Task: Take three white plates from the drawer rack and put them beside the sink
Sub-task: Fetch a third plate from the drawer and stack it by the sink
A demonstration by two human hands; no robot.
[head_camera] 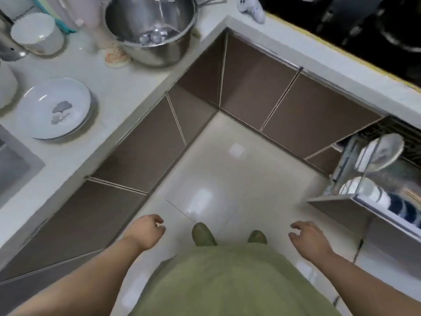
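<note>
White plates with a grey tree print (55,109) lie stacked on the pale counter at the left, just right of the sink (13,165); at least two rims show. The drawer rack (373,179) stands pulled out at the right edge, with a white plate (385,153) upright in it and more dishes below. My left hand (148,231) and my right hand (307,239) hang low over the floor, both empty with fingers loosely curled apart, far from the plates and the rack.
A steel pot (152,30) and a white cup (37,34) stand on the counter at the back left. Brown cabinet fronts (141,142) line the corner. A black stove (364,23) fills the top right. Glossy floor tiles (239,179) lie between.
</note>
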